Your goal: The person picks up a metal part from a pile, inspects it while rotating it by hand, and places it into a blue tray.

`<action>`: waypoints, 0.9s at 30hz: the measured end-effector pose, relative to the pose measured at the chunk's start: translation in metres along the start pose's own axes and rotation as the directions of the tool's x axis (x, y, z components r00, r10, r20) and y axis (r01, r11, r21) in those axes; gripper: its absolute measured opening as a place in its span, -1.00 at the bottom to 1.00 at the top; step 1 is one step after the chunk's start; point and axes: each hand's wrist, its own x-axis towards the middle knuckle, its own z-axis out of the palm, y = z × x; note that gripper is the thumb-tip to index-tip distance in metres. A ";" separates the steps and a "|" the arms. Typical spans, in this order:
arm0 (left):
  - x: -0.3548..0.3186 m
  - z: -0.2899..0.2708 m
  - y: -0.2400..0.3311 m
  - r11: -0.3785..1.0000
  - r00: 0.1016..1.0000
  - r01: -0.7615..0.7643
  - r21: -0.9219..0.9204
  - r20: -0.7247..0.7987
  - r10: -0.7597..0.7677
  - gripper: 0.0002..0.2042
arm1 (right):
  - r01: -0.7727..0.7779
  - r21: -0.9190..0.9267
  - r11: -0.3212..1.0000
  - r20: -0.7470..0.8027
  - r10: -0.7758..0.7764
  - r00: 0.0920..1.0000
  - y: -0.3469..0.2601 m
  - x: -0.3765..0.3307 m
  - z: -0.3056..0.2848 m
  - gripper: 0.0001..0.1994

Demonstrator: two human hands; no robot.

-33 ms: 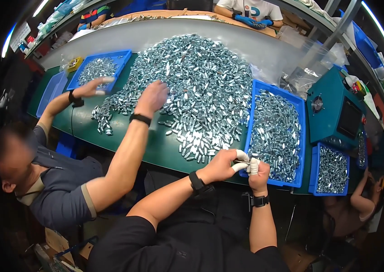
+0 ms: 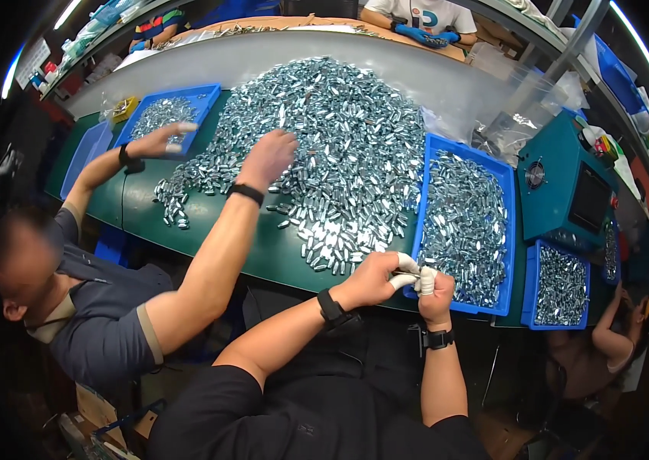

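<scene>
Grip closed on both sides: my left hand (image 2: 374,280) and right hand (image 2: 436,299) meet at the lower centre-right of the frame, fingers drawn in almost to touching. Between the white-wrapped fingertips (image 2: 427,282) I make out a thin sliver of a piece (image 2: 407,274), which I judge both hands are pinching, though it is too small for me to tell its shape. It is held by the lower left corner of the large tray (image 2: 485,310), which is full of loose metal parts.

My hands have barely shifted since the last picture, so I take the handling as unbroken. What has changed is centre-left: the co-worker's right hand (image 2: 269,161) has moved rightward over the pile (image 2: 340,130) on the bench (image 2: 140,215). The co-worker's left hand (image 2: 157,143) is near the small tray (image 2: 214,96), upper left. Both are well apart from mine, so I judge my work unhindered.
</scene>
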 end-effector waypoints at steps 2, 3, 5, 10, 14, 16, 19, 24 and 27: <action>0.001 -0.007 0.003 0.997 0.995 0.069 0.028 0.064 -0.070 -0.88 | 0.012 -0.011 1.000 -0.004 -0.012 1.000 0.001 0.000 0.002 -0.62; 0.002 -0.008 0.003 0.994 0.990 0.101 0.044 0.096 -0.105 -0.88 | 0.026 -0.016 1.000 -0.001 -0.026 1.000 0.001 0.000 0.002 -0.63; 0.000 -0.008 0.004 0.993 0.989 0.106 0.054 0.095 -0.111 -0.89 | 0.041 -0.024 0.999 -0.002 -0.041 0.999 0.001 -0.001 0.003 -0.64; 0.004 -0.003 0.002 0.991 0.993 0.101 0.093 0.058 -0.107 -0.91 | 0.033 -0.012 0.999 -0.019 -0.034 0.999 -0.001 -0.001 0.003 -0.65; 0.004 -0.002 -0.001 0.980 0.996 0.091 0.179 0.000 -0.093 -0.90 | 0.002 0.039 0.999 -0.035 -0.001 0.999 0.004 -0.002 -0.001 -0.65; 0.004 -0.008 -0.004 0.972 0.996 0.084 0.217 -0.019 -0.082 -0.89 | -0.067 0.177 0.982 -0.054 0.078 0.995 0.009 -0.004 -0.007 -0.65; 0.007 -0.026 -0.015 0.893 0.928 0.371 0.256 -0.136 -0.346 -0.89 | -0.132 0.236 0.963 -0.090 0.156 0.984 0.005 0.001 -0.015 -0.66; 0.028 -0.008 -0.012 0.985 0.985 0.173 -0.028 -0.006 -0.173 -0.84 | -0.088 0.259 0.962 -0.169 0.134 0.976 -0.002 -0.001 -0.022 -0.70; 0.046 -0.008 -0.031 0.893 0.991 0.013 0.451 -0.124 0.048 -0.82 | -0.084 0.250 0.965 -0.176 0.131 0.976 0.010 -0.005 -0.025 -0.70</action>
